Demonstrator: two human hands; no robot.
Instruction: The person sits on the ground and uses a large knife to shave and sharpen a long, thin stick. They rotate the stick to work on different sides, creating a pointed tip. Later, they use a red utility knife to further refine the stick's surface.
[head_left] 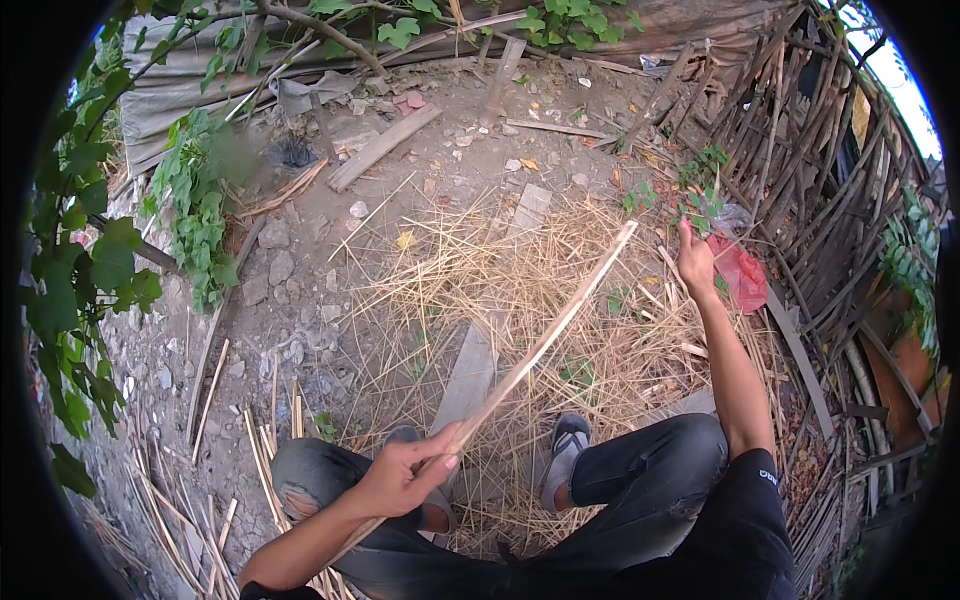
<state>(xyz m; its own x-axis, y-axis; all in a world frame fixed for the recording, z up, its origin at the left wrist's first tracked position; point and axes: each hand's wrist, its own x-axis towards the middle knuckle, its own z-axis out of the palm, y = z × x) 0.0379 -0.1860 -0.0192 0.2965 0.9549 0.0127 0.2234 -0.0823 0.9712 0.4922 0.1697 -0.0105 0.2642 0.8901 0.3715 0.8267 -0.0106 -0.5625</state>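
Note:
My left hand (pixel 408 474) is closed around a long, pale bamboo strip (pixel 545 340). The strip slants up and away to the right, and its lower end runs back under my left forearm. My right hand (pixel 697 262) is held out at the right, with its fingers curled and the thumb upward. A thin upright shape shows just above it, but what the hand grips is too unclear to name. The strip's far end is a little left of my right hand, apart from it. Below lie many thin straw-coloured shavings (pixel 440 265).
Split strips (pixel 270 450) lie beside my left knee. Between my feet a flat board (pixel 470 375) runs under the shavings. A red plastic bag (pixel 738 272) lies past my right hand. A stick fence (pixel 800 120) stands at the right; leafy vines (pixel 195 210) hang at the left.

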